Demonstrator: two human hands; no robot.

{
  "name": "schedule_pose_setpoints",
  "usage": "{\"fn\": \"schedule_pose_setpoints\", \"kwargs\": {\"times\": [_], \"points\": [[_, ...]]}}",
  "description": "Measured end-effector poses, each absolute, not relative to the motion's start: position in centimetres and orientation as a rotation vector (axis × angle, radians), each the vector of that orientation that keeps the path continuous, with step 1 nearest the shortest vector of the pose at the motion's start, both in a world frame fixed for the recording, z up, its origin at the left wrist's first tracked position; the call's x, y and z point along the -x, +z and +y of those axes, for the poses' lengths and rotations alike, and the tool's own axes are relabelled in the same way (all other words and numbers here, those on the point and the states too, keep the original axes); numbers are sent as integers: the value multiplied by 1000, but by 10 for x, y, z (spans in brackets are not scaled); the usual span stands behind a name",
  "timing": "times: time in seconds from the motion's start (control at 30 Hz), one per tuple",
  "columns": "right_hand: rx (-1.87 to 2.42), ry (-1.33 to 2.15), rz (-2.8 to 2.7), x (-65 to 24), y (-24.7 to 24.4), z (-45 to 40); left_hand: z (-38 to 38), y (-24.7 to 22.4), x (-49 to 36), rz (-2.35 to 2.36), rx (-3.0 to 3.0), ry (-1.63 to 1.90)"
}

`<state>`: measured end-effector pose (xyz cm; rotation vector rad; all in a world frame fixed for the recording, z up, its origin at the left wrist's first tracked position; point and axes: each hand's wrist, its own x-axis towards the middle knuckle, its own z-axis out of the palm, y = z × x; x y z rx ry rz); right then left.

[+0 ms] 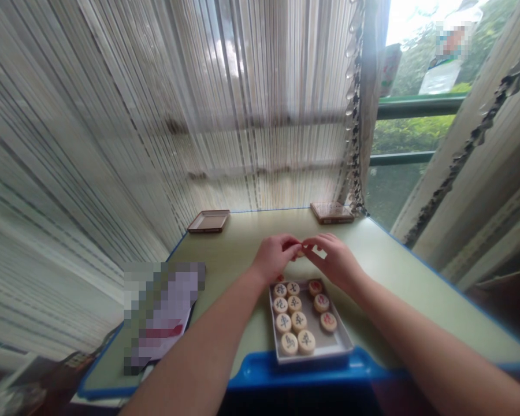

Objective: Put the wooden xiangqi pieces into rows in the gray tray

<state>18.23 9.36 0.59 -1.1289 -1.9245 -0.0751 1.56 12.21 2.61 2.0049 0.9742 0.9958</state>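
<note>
My left hand (pixel 275 257) and my right hand (pixel 334 258) meet above the far end of a shallow white box. A pale round Chinese chess piece (pixel 301 252) shows in part between their closed fingertips; its face is hidden. Inside the box (pixel 335 350), several black-lettered pieces (pixel 283 323) stand in two columns on the left. Three red-lettered pieces (pixel 321 303) form a column on the right, with bare box floor between the groups. Another red-marked piece (pixel 279 278) peeks out under my left hand at the box's far edge.
An open box lid or tray (pixel 208 221) lies at the table's back left, and a flat brown box (pixel 331 212) at the back right. A partly blurred purple-and-red item (pixel 167 318) is on the left. Striped curtains (pixel 260 104) hang behind the green table (pixel 416 300).
</note>
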Motion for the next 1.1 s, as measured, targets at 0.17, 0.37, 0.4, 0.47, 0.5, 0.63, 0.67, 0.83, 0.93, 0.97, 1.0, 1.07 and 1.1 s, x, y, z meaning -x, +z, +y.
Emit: {"fn": "schedule_pose_setpoints", "kwargs": {"times": [0.17,0.37,0.4,0.47,0.5,0.63,0.67,0.83,0.93,0.97,1.0,1.07,1.1], "points": [[1132,-50,-1906,-182,7,91,115,29,-20,898,-1782,1056],[1099,-17,-1873,-187,10,87,111,33,-15,854,-1690,1027],[1083,-8,-1868,-187,10,86,112,33,-14,837,-1712,1000],[1053,19,-1864,-187,10,86,112,31,-14,806,-1776,975],[1041,39,-1854,-186,10,86,112,31,-14,802,-1809,982],[1029,152,-1761,-183,13,83,110,31,-16,830,-1851,1051],[1030,218,-1745,-182,16,81,108,31,-17,827,-1843,1059],[929,748,-1598,-184,27,54,95,38,-15,762,-1878,1064],[921,883,-1501,-186,28,32,82,45,-14,744,-2033,1008],[925,898,-1480,-187,27,25,77,48,-14,730,-2100,980],[925,905,-1467,-188,26,18,71,50,-14,708,-2166,958],[920,916,-1467,-191,24,6,59,54,-15,652,-2277,927],[917,915,-1477,-192,22,0,53,56,-14,627,-2323,915]]}}
